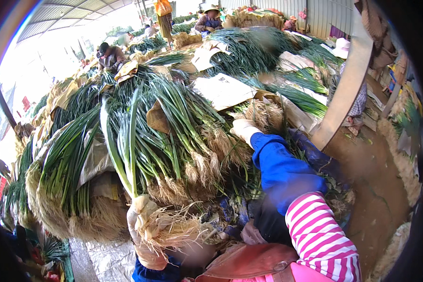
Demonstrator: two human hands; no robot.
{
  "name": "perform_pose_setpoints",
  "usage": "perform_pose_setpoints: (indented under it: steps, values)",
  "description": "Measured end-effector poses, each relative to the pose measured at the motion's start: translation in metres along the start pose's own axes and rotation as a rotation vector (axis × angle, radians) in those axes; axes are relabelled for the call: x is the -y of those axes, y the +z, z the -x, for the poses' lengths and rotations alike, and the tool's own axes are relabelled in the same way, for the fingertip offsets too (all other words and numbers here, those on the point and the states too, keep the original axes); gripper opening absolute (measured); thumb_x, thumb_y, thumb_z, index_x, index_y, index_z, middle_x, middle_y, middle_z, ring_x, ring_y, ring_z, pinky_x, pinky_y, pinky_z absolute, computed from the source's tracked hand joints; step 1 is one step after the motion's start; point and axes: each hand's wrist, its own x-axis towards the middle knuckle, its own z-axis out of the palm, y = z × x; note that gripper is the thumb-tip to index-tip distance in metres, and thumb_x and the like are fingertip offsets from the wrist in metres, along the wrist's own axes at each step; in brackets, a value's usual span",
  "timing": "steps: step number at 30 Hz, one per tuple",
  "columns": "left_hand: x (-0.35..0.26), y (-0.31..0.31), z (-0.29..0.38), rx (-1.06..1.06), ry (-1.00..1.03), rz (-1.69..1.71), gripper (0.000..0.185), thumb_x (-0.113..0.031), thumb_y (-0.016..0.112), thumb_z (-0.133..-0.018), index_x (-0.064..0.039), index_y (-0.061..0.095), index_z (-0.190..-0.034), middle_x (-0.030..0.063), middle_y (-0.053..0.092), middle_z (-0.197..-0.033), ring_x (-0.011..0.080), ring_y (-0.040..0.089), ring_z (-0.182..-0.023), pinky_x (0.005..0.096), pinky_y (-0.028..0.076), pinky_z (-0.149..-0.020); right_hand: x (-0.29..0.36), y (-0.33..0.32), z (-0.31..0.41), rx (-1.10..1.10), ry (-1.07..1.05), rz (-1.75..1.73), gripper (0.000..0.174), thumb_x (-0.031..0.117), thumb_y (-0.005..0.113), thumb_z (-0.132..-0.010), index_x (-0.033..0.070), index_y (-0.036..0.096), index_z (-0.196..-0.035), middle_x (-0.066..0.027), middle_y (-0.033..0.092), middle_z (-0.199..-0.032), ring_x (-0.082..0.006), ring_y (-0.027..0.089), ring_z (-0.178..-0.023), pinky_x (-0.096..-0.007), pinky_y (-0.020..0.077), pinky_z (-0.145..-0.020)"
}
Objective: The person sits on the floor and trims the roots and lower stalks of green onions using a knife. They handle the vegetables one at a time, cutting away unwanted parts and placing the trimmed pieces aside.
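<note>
My left hand [138, 222], in a pale glove, is closed around the white base of a large green onion [128, 172]. Its green leaves rise away from me, and its long stringy roots [176, 225] spread to the right of the fist. My right hand [245, 129], also gloved, reaches forward to the edge of the heap. It touches or lies beside a clump of rooted green onions [262, 114]; its fingers are partly hidden, so its grip is unclear. Between the hands lie more green onions [183, 148], roots towards me.
A pale sack sheet [224, 91] lies on the heap. More bundles [67, 165] hang at left, roots down. A curved metal post [349, 77] stands at right, beside a brown floor [377, 176]. Several people work behind, one person [111, 58] bent over onions.
</note>
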Motion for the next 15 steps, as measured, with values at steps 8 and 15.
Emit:
perform_pose_setpoints:
  steps: [8, 15]
  values:
    - [0.045, -0.070, -0.031, -0.487, -0.266, -0.086, 0.009, -0.015, 0.060, -0.087, -0.010, 0.052, -0.086, -0.0052, 0.043, -0.059, 0.0071, 0.041, -0.048, 0.0216, 0.038, -0.045, 0.011, 0.048, -0.079, -0.191, 0.070, -0.446, 0.057, 0.035, 0.065, -0.080, -0.001, 0.052, -0.122, -0.0243, 0.058, -0.117, -0.0384, 0.056, -0.107, -0.0432, 0.0433, -0.090]
    - [0.045, -0.130, -0.044, -0.377, -0.363, -0.057, 0.026, -0.016, 0.059, -0.087, 0.000, 0.055, -0.107, 0.0031, 0.055, -0.073, 0.0160, 0.053, -0.061, 0.0286, 0.046, -0.054, 0.031, 0.063, -0.144, -0.152, 0.118, -0.507, 0.065, 0.044, 0.067, -0.076, 0.004, 0.052, -0.124, -0.0243, 0.059, -0.117, -0.0379, 0.057, -0.108, -0.0418, 0.0439, -0.090]
